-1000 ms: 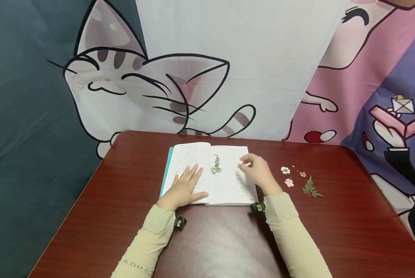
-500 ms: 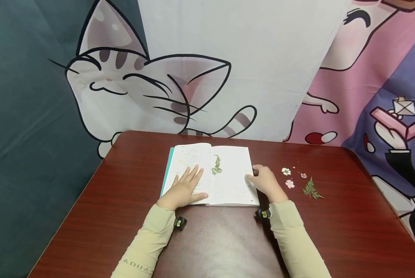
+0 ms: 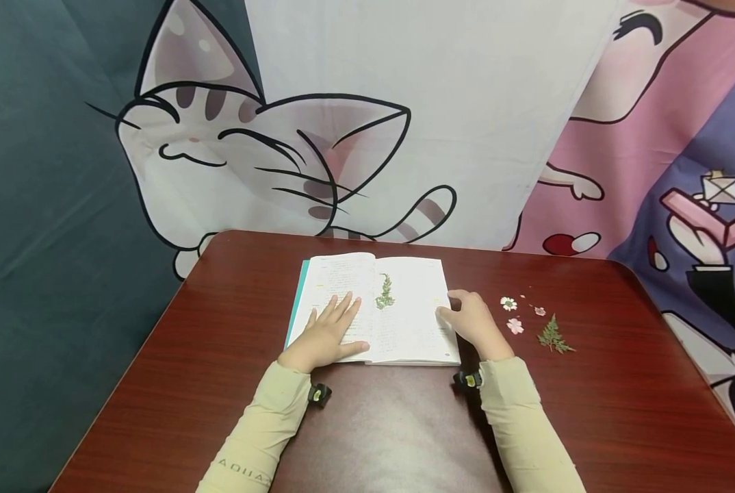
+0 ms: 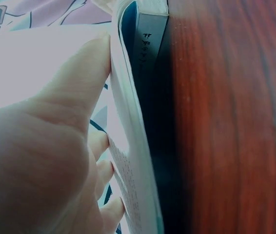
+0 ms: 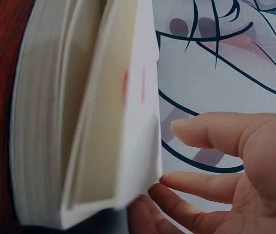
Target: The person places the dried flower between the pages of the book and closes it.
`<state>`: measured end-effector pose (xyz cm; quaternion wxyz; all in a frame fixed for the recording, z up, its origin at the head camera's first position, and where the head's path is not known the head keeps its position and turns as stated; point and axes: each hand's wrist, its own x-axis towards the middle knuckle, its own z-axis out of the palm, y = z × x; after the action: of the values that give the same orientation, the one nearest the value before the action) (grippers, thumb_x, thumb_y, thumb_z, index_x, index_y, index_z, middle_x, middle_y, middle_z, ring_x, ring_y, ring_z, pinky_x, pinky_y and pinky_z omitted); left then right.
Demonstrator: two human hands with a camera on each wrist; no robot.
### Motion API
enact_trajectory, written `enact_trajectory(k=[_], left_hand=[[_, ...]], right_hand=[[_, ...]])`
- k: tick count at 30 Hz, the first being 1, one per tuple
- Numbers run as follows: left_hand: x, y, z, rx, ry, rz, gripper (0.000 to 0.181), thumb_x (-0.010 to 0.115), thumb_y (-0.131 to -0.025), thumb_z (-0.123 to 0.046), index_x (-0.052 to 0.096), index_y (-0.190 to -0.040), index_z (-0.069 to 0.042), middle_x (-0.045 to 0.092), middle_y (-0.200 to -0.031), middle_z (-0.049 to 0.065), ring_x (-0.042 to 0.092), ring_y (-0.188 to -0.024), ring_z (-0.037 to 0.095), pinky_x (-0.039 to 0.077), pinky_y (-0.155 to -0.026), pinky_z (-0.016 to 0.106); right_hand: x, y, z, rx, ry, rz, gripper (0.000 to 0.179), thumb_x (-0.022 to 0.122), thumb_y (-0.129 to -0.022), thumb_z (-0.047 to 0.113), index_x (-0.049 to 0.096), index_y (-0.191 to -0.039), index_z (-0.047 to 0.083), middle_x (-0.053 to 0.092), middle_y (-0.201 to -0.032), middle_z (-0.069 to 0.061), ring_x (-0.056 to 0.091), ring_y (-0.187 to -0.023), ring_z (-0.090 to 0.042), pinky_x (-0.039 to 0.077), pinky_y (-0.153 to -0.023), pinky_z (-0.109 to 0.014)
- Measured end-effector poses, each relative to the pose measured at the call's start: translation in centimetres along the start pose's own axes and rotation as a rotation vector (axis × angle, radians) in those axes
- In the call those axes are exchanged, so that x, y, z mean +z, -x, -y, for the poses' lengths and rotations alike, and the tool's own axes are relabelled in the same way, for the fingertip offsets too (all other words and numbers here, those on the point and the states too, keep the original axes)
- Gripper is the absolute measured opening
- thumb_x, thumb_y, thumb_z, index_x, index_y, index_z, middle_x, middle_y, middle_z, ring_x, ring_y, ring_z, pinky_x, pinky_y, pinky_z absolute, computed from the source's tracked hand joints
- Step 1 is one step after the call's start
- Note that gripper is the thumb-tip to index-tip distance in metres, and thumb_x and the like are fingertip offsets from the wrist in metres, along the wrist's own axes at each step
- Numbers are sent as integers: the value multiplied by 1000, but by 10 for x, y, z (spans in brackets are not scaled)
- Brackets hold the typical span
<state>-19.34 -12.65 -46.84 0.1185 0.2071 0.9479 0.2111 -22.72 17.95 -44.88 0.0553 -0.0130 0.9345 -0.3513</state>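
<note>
A printed cloth backdrop [image 3: 478,157] with cartoon cats hangs behind a reddish-brown desk [image 3: 367,431]. The book [image 3: 413,335] lies open on it, near the far edge and in front of the person, its spine running away from the body and an edge of teal cover [image 3: 296,301] showing at the left. On the right page, just beside the gutter, lies a green sprig [image 3: 384,293], its long axis roughly parallel to the spine.

The relation that seems to matter most is at the book's free right edge. The right hand [image 3: 471,318] is there, across the page from the sprig, while the left hand is the nearer of the two to the sprig. In the right wrist view a few leaves stand lifted off the thicker block beneath, with gaps between them, and the tips of the right fingers meet their outer edge. Thumb and forefinger stand clearly apart, so no firm pinch shows; whether the thumb touches paper, I cannot tell.

The left hand [image 3: 326,337] rests on the left page, fingers spread wide and nearly straight, thumb pointing toward the gutter; it grips nothing.

Farther out, right of the right hand, a white flower [image 3: 508,303], a pink flower [image 3: 514,326] and a smaller pink flower [image 3: 540,311] lie loosely grouped, with a green fern leaf [image 3: 553,335] to their right, all apart from the book.
</note>
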Motion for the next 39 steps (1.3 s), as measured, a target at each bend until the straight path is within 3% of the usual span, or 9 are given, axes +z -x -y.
enact_trajectory(k=[6, 10, 15, 22, 31, 39], left_hand=[[0, -1, -1, 1, 2, 4, 89, 62, -97, -54, 18, -164, -14, 10, -170, 8, 4, -155, 37, 6, -118, 68], [0, -1, -1, 10, 9, -4, 89, 62, -97, -54, 20, -164, -14, 11, -170, 9, 5, -155, 38, 7, -117, 69], [-2, 0, -2, 11, 13, -3, 89, 62, -97, -54, 20, -163, -13, 11, -170, 9, 5, -155, 38, 7, -117, 69], [-4, 1, -5, 19, 25, -10, 88, 63, -97, -53, 21, -163, -12, 12, -170, 10, 6, -155, 39, 7, -117, 70], [-5, 0, -4, 16, 25, -10, 88, 63, -97, -52, 21, -163, -12, 12, -170, 10, 5, -155, 39, 7, -117, 70], [-3, 0, -1, 13, 33, -7, 89, 63, -97, -52, 20, -163, -13, 12, -170, 9, 4, -155, 38, 5, -117, 69]], right_hand=[[2, 0, 0, 6, -61, -136, 46, 67, -90, 11, 59, -131, -8, 63, -113, -26, 59, -105, -39, 47, -94, -51], [4, 1, 0, 13, -110, -221, 41, 69, -87, 5, 64, -127, -3, 66, -96, -17, 60, -90, -31, 48, -81, -42], [5, 1, 2, 12, -113, -280, 38, 71, -85, 3, 69, -123, -1, 68, -88, -13, 62, -81, -27, 47, -72, -35], [6, 3, 3, -1, -99, -308, 36, 68, -87, 0, 71, -123, 0, 72, -90, -16, 65, -84, -30, 49, -74, -40], [4, 4, 8, -15, -108, -283, 37, 63, -88, -4, 70, -125, -1, 68, -111, -24, 63, -107, -39, 49, -93, -52], [-1, 5, 11, -19, -209, -262, 38, 59, -90, -2, 69, -126, 1, 71, -101, -20, 67, -97, -35, 52, -84, -46]])
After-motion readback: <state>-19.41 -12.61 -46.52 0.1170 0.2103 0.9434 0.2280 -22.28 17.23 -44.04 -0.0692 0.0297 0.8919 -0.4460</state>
